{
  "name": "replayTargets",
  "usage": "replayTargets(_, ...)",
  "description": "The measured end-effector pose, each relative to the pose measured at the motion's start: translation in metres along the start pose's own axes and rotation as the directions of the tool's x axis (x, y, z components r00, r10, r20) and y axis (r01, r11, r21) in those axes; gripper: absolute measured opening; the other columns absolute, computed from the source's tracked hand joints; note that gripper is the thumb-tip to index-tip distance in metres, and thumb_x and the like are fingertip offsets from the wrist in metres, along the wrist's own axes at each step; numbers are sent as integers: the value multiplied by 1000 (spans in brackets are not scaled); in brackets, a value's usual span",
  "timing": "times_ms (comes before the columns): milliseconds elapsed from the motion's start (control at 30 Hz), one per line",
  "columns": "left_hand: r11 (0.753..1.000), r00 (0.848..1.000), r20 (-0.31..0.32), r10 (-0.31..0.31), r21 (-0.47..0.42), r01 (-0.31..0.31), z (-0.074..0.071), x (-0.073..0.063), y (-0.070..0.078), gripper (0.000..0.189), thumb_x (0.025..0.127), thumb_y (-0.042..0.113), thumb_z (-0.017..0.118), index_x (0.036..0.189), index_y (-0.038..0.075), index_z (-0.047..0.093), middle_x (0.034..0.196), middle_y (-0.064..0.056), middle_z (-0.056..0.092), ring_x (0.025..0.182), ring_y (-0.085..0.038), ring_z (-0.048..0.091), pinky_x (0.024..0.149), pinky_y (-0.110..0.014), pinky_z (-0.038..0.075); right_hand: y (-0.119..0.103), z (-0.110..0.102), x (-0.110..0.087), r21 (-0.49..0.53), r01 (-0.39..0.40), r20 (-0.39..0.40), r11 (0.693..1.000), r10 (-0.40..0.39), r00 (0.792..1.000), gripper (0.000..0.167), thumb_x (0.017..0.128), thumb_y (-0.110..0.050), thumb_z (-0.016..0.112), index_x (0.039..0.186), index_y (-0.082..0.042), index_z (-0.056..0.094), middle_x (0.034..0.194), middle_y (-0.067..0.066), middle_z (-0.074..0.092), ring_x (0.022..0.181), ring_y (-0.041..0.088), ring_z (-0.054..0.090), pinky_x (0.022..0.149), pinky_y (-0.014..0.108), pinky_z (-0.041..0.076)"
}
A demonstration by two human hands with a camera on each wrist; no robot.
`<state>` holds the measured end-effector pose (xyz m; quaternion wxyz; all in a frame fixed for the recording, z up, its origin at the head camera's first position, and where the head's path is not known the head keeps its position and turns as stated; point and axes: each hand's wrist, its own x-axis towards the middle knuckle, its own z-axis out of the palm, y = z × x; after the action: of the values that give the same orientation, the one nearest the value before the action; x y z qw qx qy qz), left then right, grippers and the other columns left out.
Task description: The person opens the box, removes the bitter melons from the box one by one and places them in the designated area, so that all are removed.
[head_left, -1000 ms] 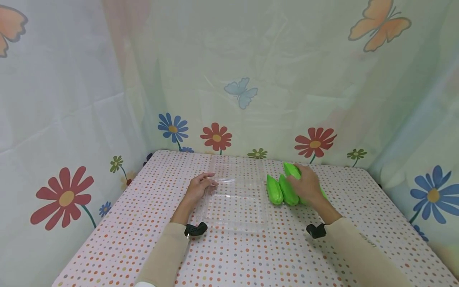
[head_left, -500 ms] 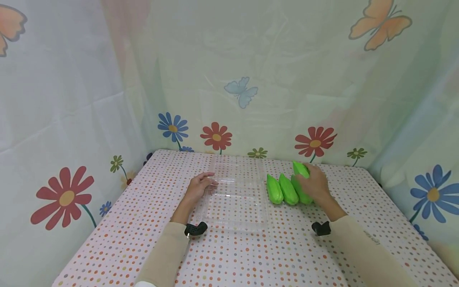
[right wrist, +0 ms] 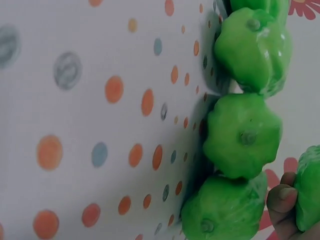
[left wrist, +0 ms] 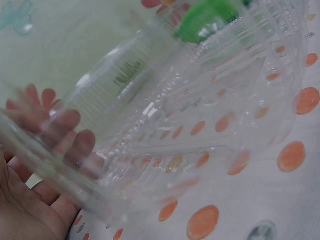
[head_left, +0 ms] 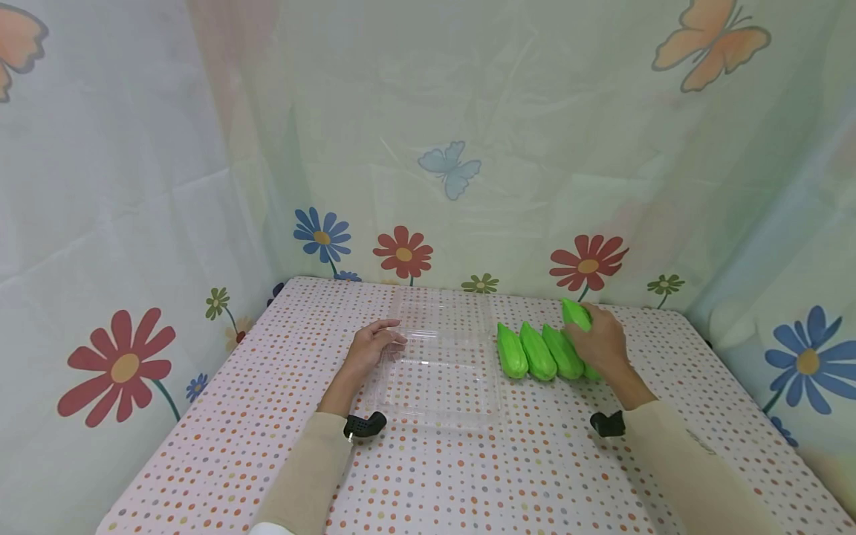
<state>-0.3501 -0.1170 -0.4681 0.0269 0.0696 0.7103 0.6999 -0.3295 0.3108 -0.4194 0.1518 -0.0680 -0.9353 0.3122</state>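
My right hand [head_left: 600, 338] grips a bright green ridged gourd [head_left: 576, 315], held over the right end of a row of similar gourds [head_left: 512, 355]. The right wrist view shows the held gourd [right wrist: 311, 192] apart from the row, with fingertips [right wrist: 284, 197] against its side. Stubby stems face that camera along the row. A clear plastic hinged container [head_left: 438, 425] lies with its lid folded back, left of the gourds. My left hand [head_left: 366, 351] holds its left side near the hinge; in the left wrist view, fingers [left wrist: 80, 145] show through the clear wall.
A dotted cloth [head_left: 401, 483] covers the table. Behind it hangs a curtain [head_left: 535, 186] printed with flowers and butterflies, and similar sheets close in both sides. The gourd row stands close to the container's right edge.
My right hand has moved to the right with the gourd in it, uncovering more of the row beneath. The left hand and the container have stayed in place.
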Motion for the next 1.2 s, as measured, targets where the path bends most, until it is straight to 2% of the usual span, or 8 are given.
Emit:
replayTargets(167, 1000, 1000, 8, -2, -2, 2, 0, -1, 0, 40, 104, 10, 53, 142, -2, 54, 111, -23, 72, 109, -41, 69, 93, -47, 58, 8, -2, 3, -11, -20, -14, 1000, 20, 1000, 62, 100, -26, 53, 152, 5, 38, 133, 34, 47, 106, 43, 50, 81, 55, 51)
replayTargets(467, 1000, 1000, -4, -5, 10, 5, 0, -1, 2, 40, 103, 10, 54, 141, -1, 55, 107, -18, 74, 106, -37, 71, 90, -42, 60, 13, -7, 8, 21, -27, -26, 999, 28, 999, 62, 100, -26, 55, 150, 7, 39, 132, 34, 48, 108, 44, 52, 82, 56, 54)
replayTargets(733, 1000, 1000, -9, 0, -7, 0, 1, -1, 1, 40, 104, 10, 54, 141, -3, 54, 112, -23, 72, 111, -44, 67, 96, -51, 56, 12, -10, 9, 2, -13, -57, 1000, 14, 998, 60, 100, -24, 54, 148, 9, 41, 127, 33, 51, 103, 42, 52, 76, 53, 54)
replayTargets(867, 1000, 1000, -4, -7, -11, 7, 1, -1, 1, 40, 104, 10, 54, 141, -2, 54, 111, -22, 73, 110, -43, 68, 94, -49, 57, 16, -14, 9, 1, -17, -70, 1000, 17, 997, 61, 100, -23, 53, 149, 9, 39, 126, 34, 50, 102, 43, 51, 75, 52, 52)
replayTargets(1033, 1000, 1000, 1, -5, 0, 5, 0, 0, 1, 39, 104, 9, 53, 141, -2, 55, 108, -19, 74, 107, -39, 70, 90, -44, 60, 26, -17, 9, 25, -51, -99, 998, 53, 994, 61, 102, -23, 52, 151, 8, 36, 129, 36, 48, 111, 47, 50, 86, 60, 51)
replayTargets(1200, 1000, 1000, 3, -4, 3, 4, 1, -1, 3, 39, 103, 9, 53, 141, -1, 55, 109, -20, 73, 108, -40, 69, 92, -45, 59, 39, -16, 11, 19, -84, -112, 996, 86, 990, 60, 102, -23, 51, 150, 9, 37, 131, 35, 49, 113, 47, 50, 89, 61, 49)
